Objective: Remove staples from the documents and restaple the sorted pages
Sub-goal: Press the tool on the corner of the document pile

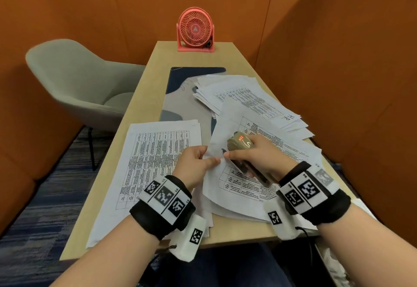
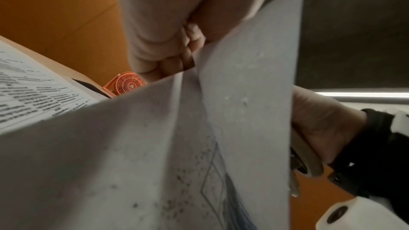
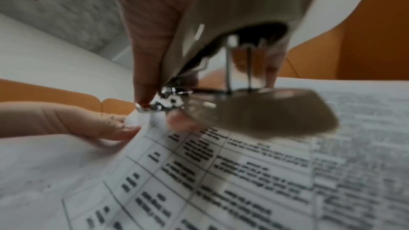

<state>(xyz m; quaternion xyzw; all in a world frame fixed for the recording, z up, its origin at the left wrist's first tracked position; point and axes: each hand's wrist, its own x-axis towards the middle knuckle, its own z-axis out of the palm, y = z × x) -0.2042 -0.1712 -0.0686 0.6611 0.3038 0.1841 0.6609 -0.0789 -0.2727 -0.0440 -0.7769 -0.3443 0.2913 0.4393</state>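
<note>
Head view. Counter (image 1: 144, 97): long, pale wood-look top, smooth, set between orange padded walls.
Left hand (image 1: 195, 162): fingers curled, pinching the folded-up corner of the document (image 1: 239, 187) between thumb and forefinger.
Right hand (image 1: 261, 155): fingers wrapped round a stapler (image 1: 242, 145), beige glossy plastic, rounded top with a red label, metal underside showing near the wrist. The stapler's nose sits at the pinched corner, just beside the left fingertips.
The document: white sheets printed with a ruled table, lying on a loose heap at the counter's near right.
Second stack (image 1: 158, 162): flat printed sheets, near left, partly under the left wrist.
Far pile (image 1: 243, 97): fanned sheets, right side, overlapping a desk mat (image 1: 178, 88), dark blue and grey, matte.
Desk fan (image 1: 195, 29): coral plastic, round grille, upright at the counter's far end.
Chair (image 1: 79, 79): grey upholstered shell, left of the counter.

Left wrist view. Left hand (image 2: 168, 41), fingers folded onto a raised white sheet (image 2: 247, 93), its back faintly showing print. Right hand (image 2: 321, 125) behind the sheet's edge. Desk fan (image 2: 126, 86) small beyond.

Right wrist view, blurred. Stapler (image 3: 243, 55): jaws apart, chrome nose at the document's (image 3: 221, 172) corner. Left fingers (image 3: 92, 125) pinch that corner just beside the nose.
</note>
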